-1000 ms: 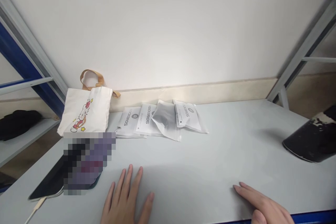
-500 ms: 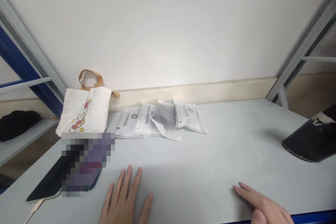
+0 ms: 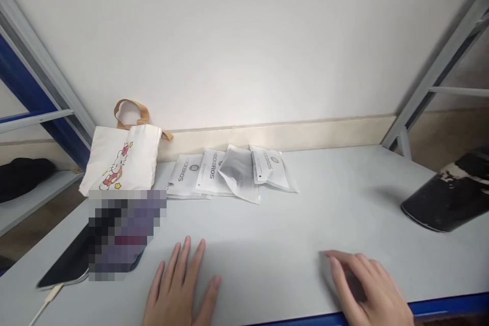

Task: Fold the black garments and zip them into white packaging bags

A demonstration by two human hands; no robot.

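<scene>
My left hand [image 3: 179, 288] lies flat on the pale table [image 3: 290, 224] near its front edge, fingers spread, holding nothing. A phone [image 3: 69, 267] with a cable lies just to its left. My right hand [image 3: 362, 285] rests on the table at the lower right, fingers loosely curved and apart, nothing in it. Beyond both hands, by the wall, lie several white zip pouches [image 3: 229, 173] printed with dark lettering, overlapping one another. A small cream tote bag [image 3: 122, 160] with a cartoon cat and tan handles leans at the back left.
A black object with white flecks [image 3: 443, 198] sits at the table's right edge. Blue and grey shelf posts [image 3: 34, 86] rise on the left, a grey post [image 3: 439, 66] on the right. A dark bundle [image 3: 23, 175] lies on a side shelf. The table's front edge is blue [image 3: 446, 308].
My right hand has slid left and forward onto the table, with more of its fingers showing. The view shifted slightly right. My left hand stays put.
</scene>
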